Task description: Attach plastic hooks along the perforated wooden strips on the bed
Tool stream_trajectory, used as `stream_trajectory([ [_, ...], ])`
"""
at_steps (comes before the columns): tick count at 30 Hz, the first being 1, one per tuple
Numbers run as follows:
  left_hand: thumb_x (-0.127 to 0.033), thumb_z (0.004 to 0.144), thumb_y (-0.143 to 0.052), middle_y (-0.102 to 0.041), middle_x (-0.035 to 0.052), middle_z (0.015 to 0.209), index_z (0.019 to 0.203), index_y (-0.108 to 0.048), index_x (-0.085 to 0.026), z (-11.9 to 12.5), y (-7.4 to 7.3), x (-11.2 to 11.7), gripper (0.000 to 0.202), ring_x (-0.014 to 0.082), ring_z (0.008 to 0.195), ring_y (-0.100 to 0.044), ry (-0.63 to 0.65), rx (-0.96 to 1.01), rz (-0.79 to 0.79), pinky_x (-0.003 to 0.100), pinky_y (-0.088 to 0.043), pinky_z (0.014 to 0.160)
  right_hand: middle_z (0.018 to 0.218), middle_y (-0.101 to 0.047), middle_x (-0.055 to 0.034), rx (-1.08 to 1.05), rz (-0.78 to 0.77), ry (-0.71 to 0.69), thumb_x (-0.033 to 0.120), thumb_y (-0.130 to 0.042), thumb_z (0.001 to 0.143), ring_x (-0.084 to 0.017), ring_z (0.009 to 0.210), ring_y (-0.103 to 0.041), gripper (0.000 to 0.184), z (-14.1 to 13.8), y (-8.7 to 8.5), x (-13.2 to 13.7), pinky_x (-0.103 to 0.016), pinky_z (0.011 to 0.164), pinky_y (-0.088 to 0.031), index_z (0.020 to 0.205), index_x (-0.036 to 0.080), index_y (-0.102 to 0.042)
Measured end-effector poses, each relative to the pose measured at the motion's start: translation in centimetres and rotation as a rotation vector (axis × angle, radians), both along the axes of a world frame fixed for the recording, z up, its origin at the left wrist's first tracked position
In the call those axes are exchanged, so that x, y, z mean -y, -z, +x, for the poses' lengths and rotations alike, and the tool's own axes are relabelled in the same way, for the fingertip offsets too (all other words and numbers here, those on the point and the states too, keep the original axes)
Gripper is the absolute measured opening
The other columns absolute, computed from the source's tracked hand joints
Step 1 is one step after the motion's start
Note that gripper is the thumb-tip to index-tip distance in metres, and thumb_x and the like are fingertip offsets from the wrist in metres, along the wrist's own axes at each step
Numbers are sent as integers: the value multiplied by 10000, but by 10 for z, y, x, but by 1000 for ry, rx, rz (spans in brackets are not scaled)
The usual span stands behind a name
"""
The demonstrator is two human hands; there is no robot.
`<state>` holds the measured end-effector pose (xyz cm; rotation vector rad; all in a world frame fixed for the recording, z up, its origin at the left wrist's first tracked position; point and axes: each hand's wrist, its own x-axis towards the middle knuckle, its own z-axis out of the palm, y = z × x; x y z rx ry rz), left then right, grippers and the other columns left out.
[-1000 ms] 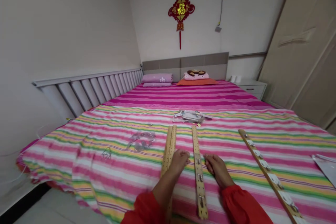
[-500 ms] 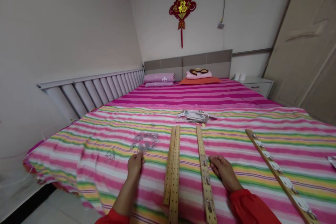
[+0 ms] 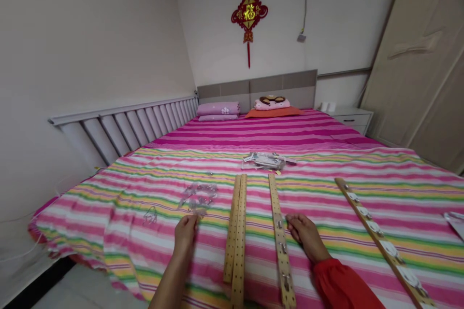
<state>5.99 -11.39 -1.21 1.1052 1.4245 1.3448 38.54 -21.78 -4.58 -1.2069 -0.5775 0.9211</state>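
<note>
My left hand [image 3: 186, 232] is closed in a pinch at the near edge of a loose ring of small clear plastic bags [image 3: 198, 194]; one bag [image 3: 199, 212] reaches its fingertips. My right hand [image 3: 305, 234] rests just right of a wooden strip with rows of holes [image 3: 273, 198], fingers curled together. Whatever they may hold is hidden. Several small metal pieces [image 3: 283, 248] sit along the near half of that strip. Between my hands lie two more perforated wooden strips [image 3: 239, 231], side by side. Farther right, another strip [image 3: 366, 222] carries several white, round-looking parts [image 3: 374, 227].
A clear package [image 3: 266, 160] lies beyond the strips on the striped bedspread. Thin bent wire or clear plastic [image 3: 150, 215] lies at left. A white item [image 3: 456, 224] is at the right edge. A radiator [image 3: 123, 128] runs along the left wall; pillows [image 3: 219, 108] lie by the headboard.
My left hand has drawn back slightly toward me, and the nearest plastic bag shows lower at its fingertips. My right hand stays beside the strip. The view has shifted slightly.
</note>
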Motion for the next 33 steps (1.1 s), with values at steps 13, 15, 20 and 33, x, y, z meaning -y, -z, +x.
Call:
stream_trajectory([
  [13,-442,502,-781,-447,-74,444,570,-482,-164,62,-57,65,414,27,402,-338,421,368,-188,153,-228,405,492,-515,41,167,86,19,443,-742,583,-97,430,-422,303,-30,-32,14,-226,413,-300,624,173,-611],
  [15,-422,471,-792,-441,-79,440,570,-471,-166,72,-61,72,422,19,384,-328,451,407,-256,147,-199,388,549,-535,27,321,143,-17,409,-714,652,-111,479,-446,252,-45,-48,22,-238,458,-335,682,171,-639],
  [20,-376,506,-768,-460,-77,473,603,-480,-164,95,-65,88,370,7,371,-323,513,396,-304,142,-163,370,801,-590,-38,887,362,-107,263,-597,818,-150,645,-530,114,-72,-82,43,-264,568,-399,888,200,-660],
  [33,-461,563,-724,-464,-63,503,629,-552,-144,120,-83,112,367,22,395,-339,628,329,-302,163,-159,394,816,-576,-47,1145,355,-72,189,-440,903,-176,763,-556,163,-74,-89,68,-281,662,-404,831,204,-586],
])
